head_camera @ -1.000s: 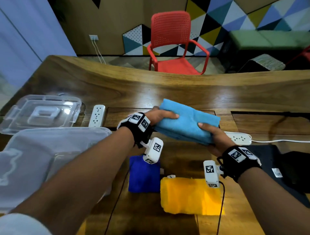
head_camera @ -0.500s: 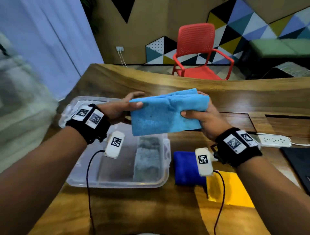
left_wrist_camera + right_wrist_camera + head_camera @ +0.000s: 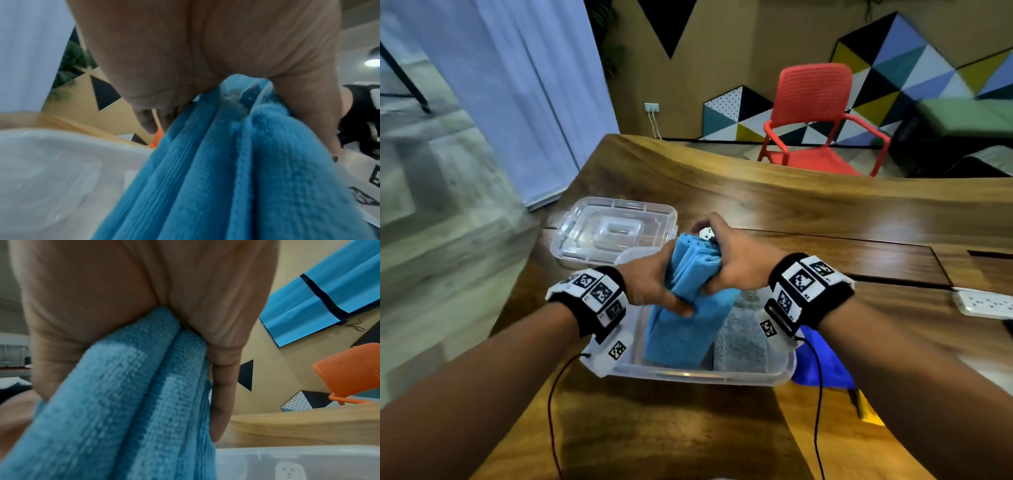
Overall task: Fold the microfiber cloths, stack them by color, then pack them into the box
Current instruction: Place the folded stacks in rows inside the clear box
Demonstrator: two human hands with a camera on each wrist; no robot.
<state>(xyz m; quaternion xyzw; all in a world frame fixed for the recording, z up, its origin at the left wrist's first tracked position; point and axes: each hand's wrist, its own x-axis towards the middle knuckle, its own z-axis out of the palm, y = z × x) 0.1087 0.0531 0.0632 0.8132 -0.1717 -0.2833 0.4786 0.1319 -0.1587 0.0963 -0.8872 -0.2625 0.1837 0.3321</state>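
holding the light blue stack [image 3: 688, 308] upright on its edge, you now have it partly down inside the box [image 3: 702, 375], where a second ago it was flat between your palms over the worktop [image 3: 756, 212], with the box well off to the left. your left hand [image 3: 654, 284] curls round its near left side, thumb across the front face; your right hand [image 3: 736, 260] clamps the top folds from the other side. both wrist views show the same thing: fingers wrapped tight on bunched blue cloth [image 3: 236, 162], the right palm closed over two thick folded layers [image 3: 133, 394].

the turn from flat to upright matters: it looks meant to slot the stack in like a file beside the grey stack [image 3: 743, 335], which already stands along the right of the box. the blue stack's lower edge is near the box floor, but whether it touches i cannot tell.

the lid [image 3: 613, 233] lies off behind the box. the dark blue cloths [image 3: 822, 363] sit on the worktop just right of the box, and a sliver of yellow [image 3: 869, 413] shows beyond them, so two colours are not yet packed.

watch the squeeze: the layers fan at the top and could splay when you let go, so ease the stack against the grey one before releasing.
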